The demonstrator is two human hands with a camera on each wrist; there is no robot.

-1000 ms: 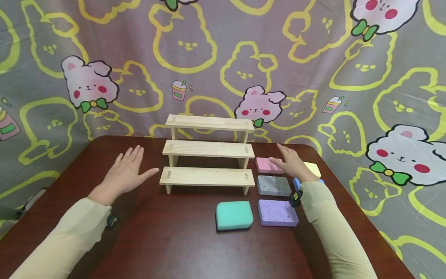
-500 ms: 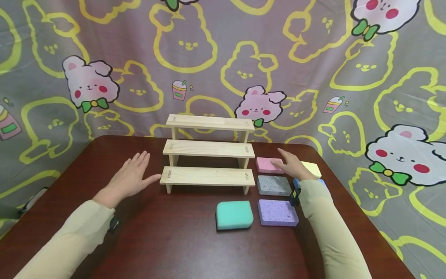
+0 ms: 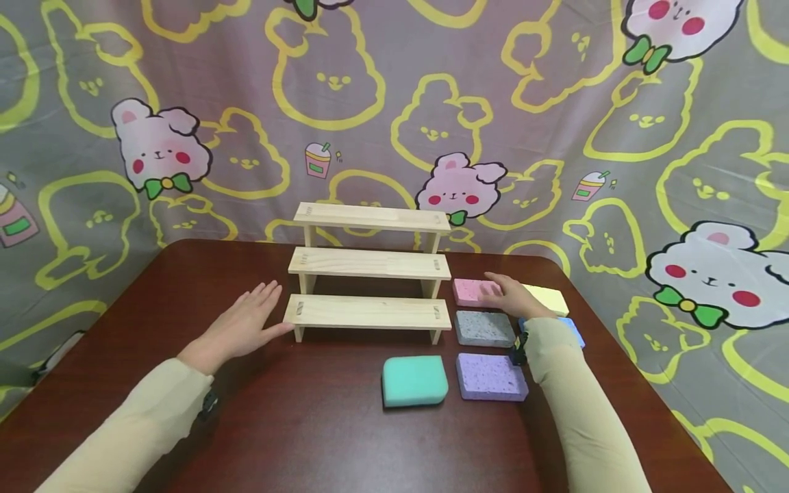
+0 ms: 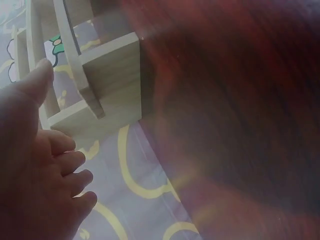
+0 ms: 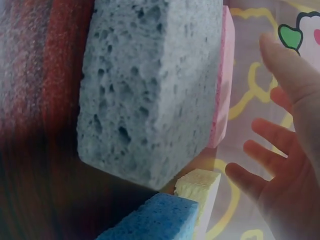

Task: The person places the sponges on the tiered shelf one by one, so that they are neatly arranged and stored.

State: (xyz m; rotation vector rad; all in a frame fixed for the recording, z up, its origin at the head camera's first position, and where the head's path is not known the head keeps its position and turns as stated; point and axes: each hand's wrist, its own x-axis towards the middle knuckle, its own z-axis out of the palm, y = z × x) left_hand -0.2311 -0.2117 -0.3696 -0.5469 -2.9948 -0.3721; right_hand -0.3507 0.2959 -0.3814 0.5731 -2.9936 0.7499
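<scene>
Shelf (image 3: 370, 311) separates left grip (image 3: 237, 330) from right grip (image 3: 516, 299), both spread, empty; gray sponge (image 3: 483, 329) lies before pink sponge (image 3: 470, 293).

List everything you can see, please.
wooden stand: 1, pale, table's far side
teal sponge: 1, teal, before stand
purple sponge: 1, purple, right of teal
grey sponge: 1, grey, behind purple
pink sponge: 1, pink, behind grey
yellow sponge: 1, yellow, right of pink
blue sponge: 1, blue, in front of yellow
table: 1, red-brown, under these
cloth backdrop: 1, grey patterned, around table
unclear item: 1, dark-edged, left of table
wrist devices: 2, black, one per wrist
sleeves: 2, cream, on forearms
left hand: 1, bare, beside stand
right hand: 1, bare, beside pink sponge
</scene>
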